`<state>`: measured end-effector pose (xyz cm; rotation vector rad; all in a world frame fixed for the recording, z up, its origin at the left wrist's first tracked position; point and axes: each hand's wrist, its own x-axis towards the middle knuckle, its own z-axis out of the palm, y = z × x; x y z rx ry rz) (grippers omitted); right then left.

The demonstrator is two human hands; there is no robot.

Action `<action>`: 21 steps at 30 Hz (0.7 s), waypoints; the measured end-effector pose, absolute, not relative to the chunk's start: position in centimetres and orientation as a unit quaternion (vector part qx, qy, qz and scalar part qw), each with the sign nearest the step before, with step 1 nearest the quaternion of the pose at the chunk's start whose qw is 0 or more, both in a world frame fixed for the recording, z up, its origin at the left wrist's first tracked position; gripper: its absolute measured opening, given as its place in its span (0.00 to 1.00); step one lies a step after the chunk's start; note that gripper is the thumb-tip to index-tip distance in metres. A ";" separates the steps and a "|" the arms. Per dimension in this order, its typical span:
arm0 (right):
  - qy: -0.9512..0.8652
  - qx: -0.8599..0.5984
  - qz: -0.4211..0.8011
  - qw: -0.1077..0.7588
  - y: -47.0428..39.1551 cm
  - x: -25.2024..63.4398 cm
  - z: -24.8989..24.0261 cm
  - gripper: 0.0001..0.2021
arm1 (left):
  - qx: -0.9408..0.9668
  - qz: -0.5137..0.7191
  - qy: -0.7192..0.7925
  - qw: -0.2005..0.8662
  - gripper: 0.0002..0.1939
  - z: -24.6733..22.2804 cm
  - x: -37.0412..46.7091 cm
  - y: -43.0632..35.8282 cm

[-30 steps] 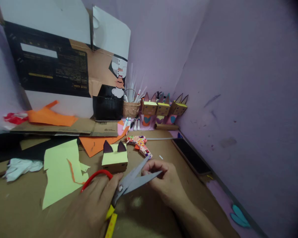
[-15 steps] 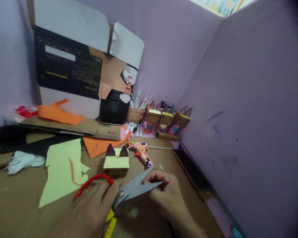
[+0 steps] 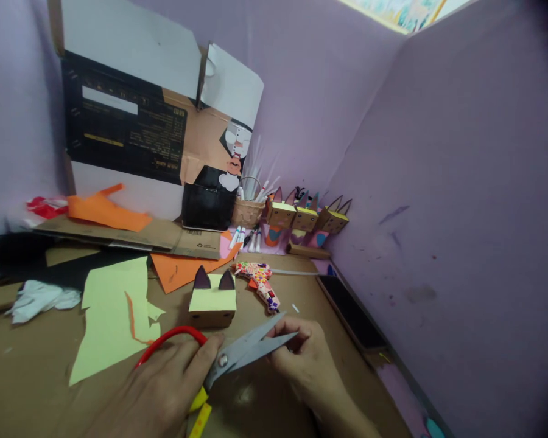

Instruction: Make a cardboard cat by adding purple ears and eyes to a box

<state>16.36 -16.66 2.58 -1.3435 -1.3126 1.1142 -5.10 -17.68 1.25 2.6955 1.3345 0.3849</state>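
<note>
My left hand is wrapped round the red handle of a pair of scissors. Their blades stand partly apart and point right. Right at the blade tips, my right hand has its thumb and fingers pinched together; whatever is in the pinch is too small or too hidden to name. Beyond the blades rests a small cardboard box with a pale yellow top and two dark pointed ears. Under my left hand, a yellow strip with small marks shows in part.
A floral-patterned glue gun lies behind the blades. Pale yellow paper and orange paper are to the left. Along the right wall lies a dark phone-like slab. Several eared box figures and a basket stand at the back.
The scissor blades have come slightly closer together near my right fingers. Both hands stay in nearly the same places, and the view has shifted a little.
</note>
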 end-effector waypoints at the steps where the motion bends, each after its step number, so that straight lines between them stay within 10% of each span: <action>1: -0.532 -0.545 0.456 0.461 -16.6 16.3 2.6 0.04 | 0.890 0.125 0.434 0.062 0.32 1.3 -5.2 -17.5; 21: -0.475 -0.511 0.528 0.484 -16.5 16.0 2.7 0.06 | 0.878 0.224 0.412 0.098 0.28 -0.1 -5.9 -17.1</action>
